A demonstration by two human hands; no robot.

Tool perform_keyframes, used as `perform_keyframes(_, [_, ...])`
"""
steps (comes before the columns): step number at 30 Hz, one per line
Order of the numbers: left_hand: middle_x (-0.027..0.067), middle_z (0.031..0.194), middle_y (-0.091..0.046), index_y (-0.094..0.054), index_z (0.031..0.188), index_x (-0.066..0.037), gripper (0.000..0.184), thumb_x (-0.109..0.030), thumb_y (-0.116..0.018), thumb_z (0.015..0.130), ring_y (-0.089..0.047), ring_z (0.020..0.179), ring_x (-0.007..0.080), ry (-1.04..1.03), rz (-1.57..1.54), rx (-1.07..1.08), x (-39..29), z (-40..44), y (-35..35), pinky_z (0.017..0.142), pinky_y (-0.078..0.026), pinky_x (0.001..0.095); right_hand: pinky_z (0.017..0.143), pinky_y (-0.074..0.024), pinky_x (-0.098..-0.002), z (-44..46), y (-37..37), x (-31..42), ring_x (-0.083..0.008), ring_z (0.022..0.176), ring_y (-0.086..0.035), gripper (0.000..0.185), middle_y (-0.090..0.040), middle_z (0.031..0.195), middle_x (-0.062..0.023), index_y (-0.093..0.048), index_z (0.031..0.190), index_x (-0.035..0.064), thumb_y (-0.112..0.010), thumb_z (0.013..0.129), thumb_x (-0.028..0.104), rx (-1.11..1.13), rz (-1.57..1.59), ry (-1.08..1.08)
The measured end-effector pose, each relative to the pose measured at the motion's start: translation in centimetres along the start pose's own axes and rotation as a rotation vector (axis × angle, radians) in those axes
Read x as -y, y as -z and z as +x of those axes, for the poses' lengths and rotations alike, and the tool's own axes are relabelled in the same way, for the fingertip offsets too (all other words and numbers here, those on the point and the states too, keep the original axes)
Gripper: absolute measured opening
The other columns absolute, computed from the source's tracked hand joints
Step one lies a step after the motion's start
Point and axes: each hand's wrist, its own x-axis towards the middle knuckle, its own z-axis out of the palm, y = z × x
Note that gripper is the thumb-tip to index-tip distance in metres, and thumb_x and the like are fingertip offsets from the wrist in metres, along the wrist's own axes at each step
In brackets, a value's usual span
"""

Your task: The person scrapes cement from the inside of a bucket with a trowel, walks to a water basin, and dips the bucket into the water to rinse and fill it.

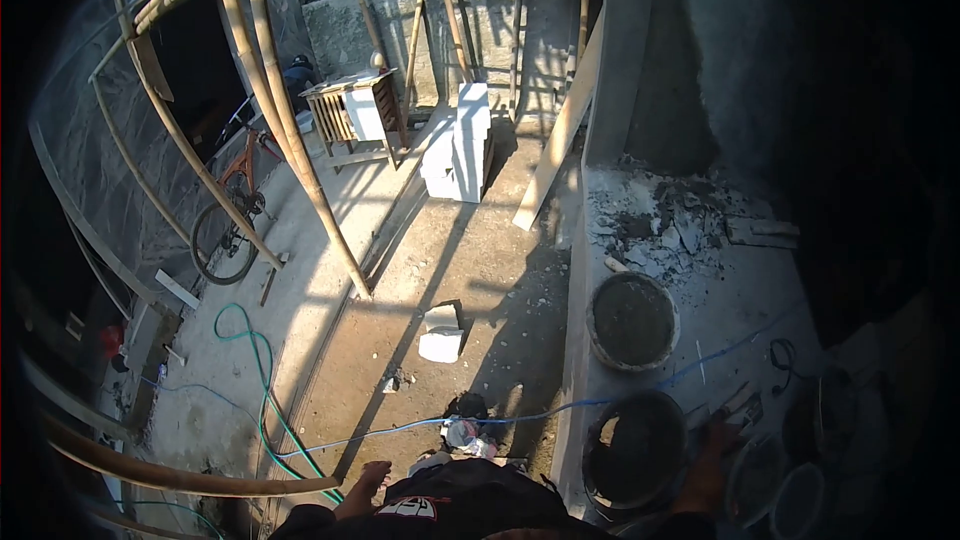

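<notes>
My left hand [368,485] hangs low beside my dark shirt, its fingers loosely bent and nothing visible in them. A green hose [268,385] runs along the ground just to its left. In shade on the raised concrete slab, my right hand [712,445] reaches forward with its fingers apart, close to some flat, dim pieces [740,403] whose kind I cannot make out. Left of that hand stands a round dark bucket [598,485] with a bright reflection in it. Beyond it sits another bucket [634,320] of grey, mortar-like material. Round containers [797,502] stand to the right.
A blue cord [400,430] crosses the ground and slab. White blocks [465,155] are stacked ahead, with broken block pieces [441,335] nearer. Bamboo poles [320,205] slant on the left, near a bicycle [228,230] and a wooden cage [350,115]. Rubble [675,225] lies on the slab.
</notes>
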Motion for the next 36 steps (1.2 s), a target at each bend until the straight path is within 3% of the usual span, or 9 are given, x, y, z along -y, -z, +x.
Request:
perform_keyframes(5, [0.0082, 0.091, -0.064, -0.062, 0.108, -0.006, 0.035, -0.029, -0.06, 0.082, -0.058, 0.069, 0.0177, -0.047, -0.005, 0.051, 0.3, 0.6, -0.2, 0.057, -0.046, 0.034, 0.084, -0.0342, -0.0575, 2.9, -4.4, -0.2, -0.0299, 0.106, -0.054, 0.042, -0.062, 0.112, -0.0124, -0.059, 0.117, 0.0147, -0.031, 0.093, 0.036, -0.05, -0.066, -0.15])
perform_keyframes(7, [0.0091, 0.093, -0.064, -0.061, 0.11, -0.005, 0.036, -0.029, -0.059, 0.082, -0.058, 0.07, 0.0189, -0.063, 0.002, 0.044, 0.3, 0.7, -0.5, 0.058, -0.047, 0.0345, 0.086, -0.0343, -0.0574, -2.0, 2.0, 0.0, -0.0294, 0.107, -0.054, 0.038, -0.061, 0.115, -0.0096, -0.064, 0.111, 0.0156, -0.036, 0.091, 0.033, 0.072, -0.261, 0.19])
perform_keyframes(14, [0.0084, 0.093, -0.065, -0.063, 0.106, -0.005, 0.035, -0.03, -0.06, 0.083, -0.059, 0.068, 0.0181, -0.118, 0.0, 0.043, 1.3, 1.7, -0.6, 0.055, -0.047, 0.0343, 0.09, -0.0342, -0.0556, -1.1, 1.2, -0.1, -0.0315, 0.114, -0.051, 0.037, -0.059, 0.116, -0.011, -0.061, 0.115, 0.0167, -0.037, 0.091, 0.032, 0.156, -0.243, 0.212])
perform_keyframes(19, [0.0063, 0.091, -0.065, -0.064, 0.104, -0.006, 0.033, -0.031, -0.06, 0.083, -0.059, 0.067, 0.016, -0.106, 0.047, 0.075, 1.1, 1.8, -0.8, 0.053, -0.047, 0.0319, 0.089, -0.0433, -0.0505, 2.2, 0.6, 1.3, -0.0355, 0.109, -0.052, 0.038, -0.051, 0.121, -0.0173, -0.057, 0.116, 0.0095, -0.056, 0.082, 0.026, -0.133, 0.097, -0.051])
perform_keyframes(21, [0.0058, 0.089, -0.064, -0.064, 0.105, -0.007, 0.033, -0.031, -0.06, 0.083, -0.059, 0.067, 0.016, -0.128, 0.102, 0.087, 0.9, 3.0, -1.3, 0.053, -0.047, 0.0321, 0.091, -0.0452, -0.0493, -0.3, 8.4, 2.5, -0.0416, 0.109, -0.051, 0.048, -0.048, 0.121, -0.0196, -0.051, 0.117, 0.0036, -0.063, 0.076, 0.024, -0.065, 0.529, -0.296])
perform_keyframes(24, [0.0047, 0.087, -0.063, -0.063, 0.106, -0.007, 0.035, -0.033, -0.059, 0.083, -0.059, 0.067, 0.0158, -0.074, 0.231, 0.095, -0.7, 2.8, -1.6, 0.054, -0.046, 0.0321, 0.091, -0.0448, -0.0488, 2.1, 11.2, 1.8, -0.0433, 0.104, -0.054, 0.046, -0.05, 0.116, -0.0247, -0.052, 0.113, 0.0002, -0.063, 0.074, 0.023, -0.283, 0.59, -0.103])
perform_keyframes(26, [0.0049, 0.089, -0.063, -0.062, 0.108, -0.006, 0.036, -0.033, -0.058, 0.084, -0.059, 0.069, 0.0164, -0.091, 0.149, 0.091, -2.1, 2.6, -1.7, 0.055, -0.047, 0.0319, 0.089, -0.0445, -0.0442, 5.5, 12.5, -0.8, -0.0393, 0.107, -0.054, 0.048, -0.056, 0.112, -0.0248, -0.054, 0.112, -0.0034, -0.065, 0.074, 0.025, -0.358, 0.728, 0.145])
perform_keyframes(32, [0.003, 0.091, -0.062, -0.054, 0.115, -0.009, 0.038, -0.034, -0.056, 0.086, -0.057, 0.066, 0.0157, -0.129, 0.282, 0.217, -4.9, 4.7, -2.2, 0.054, -0.042, 0.0304, 0.087, -0.0451, -0.042, -2.0, 23.3, -11.0, -0.0361, 0.105, -0.057, 0.045, -0.061, 0.107, -0.0214, -0.058, 0.111, 0.0007, -0.063, 0.079, 0.032, -0.481, 0.903, 0.029])
perform_keyframes(36, [0.0024, 0.072, -0.057, -0.059, 0.093, -0.006, 0.024, -0.029, -0.052, 0.091, -0.05, 0.053, 0.01, -0.222, 0.208, 0.268, -2.5, 14.5, -1.5, 0.044, -0.038, 0.0247, 0.08, -0.0465, -0.041, -4.1, 21.3, -18.8, -0.032, 0.096, -0.061, 0.039, -0.065, 0.098, -0.0171, -0.065, 0.1, 0.0057, -0.068, 0.075, 0.036, -0.349, 0.768, -0.021])
